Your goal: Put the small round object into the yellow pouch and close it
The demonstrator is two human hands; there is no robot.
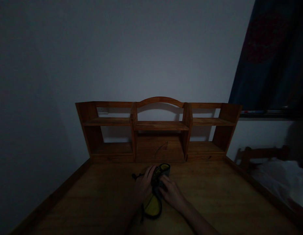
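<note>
On the wooden desk (104, 195) lies a small dark, pouch-like case (152, 207) with yellow panels and black edging. One rounded yellow panel points toward me, and another shows at its far end. Thin dark cords or straps stick out on its left. My left hand (143, 186) grips the case's left side, its fingers bent over the edge. From the right, my right hand (171, 193) reaches onto the middle of the case, with fingers curled against it. Dim light hides the fingertips and whatever may be between them.
Behind the hands, a wooden shelf unit (161, 125) with several compartments stands at the desk's back against a pale wall (151, 49). Raised edges run along the desk's sides. To the right are a dark curtain (271, 58) and a white plastic-like bundle (283, 179).
</note>
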